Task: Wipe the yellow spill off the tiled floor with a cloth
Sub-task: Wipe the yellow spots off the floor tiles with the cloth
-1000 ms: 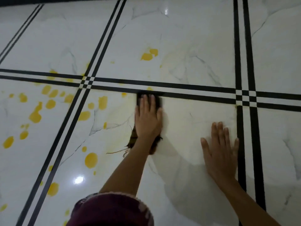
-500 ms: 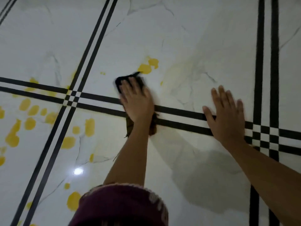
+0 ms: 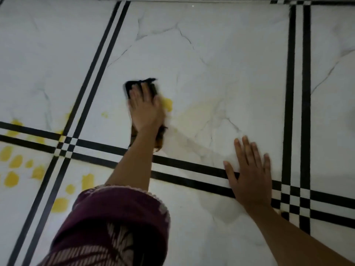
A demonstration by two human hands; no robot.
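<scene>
Spill [image 3: 168, 105] blob sits mid-frame, just right of your left hand [image 3: 146, 112], with more yellow spots down the lower left. Your left hand's flat, fingers straight, pressing the dark cloth [image 3: 141, 85] onto the floor [image 3: 230, 54]; the cloth pokes out past the fingertips. Your right hand [image 3: 249, 177] is spread flat at lower right, over a black stripe [image 3: 192, 167].

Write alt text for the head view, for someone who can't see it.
A left hand presses a dark cloth on a white floor, beside a yellow blob. The right hand lies flat on the floor; more yellow drops dot the tiles at left.
</scene>
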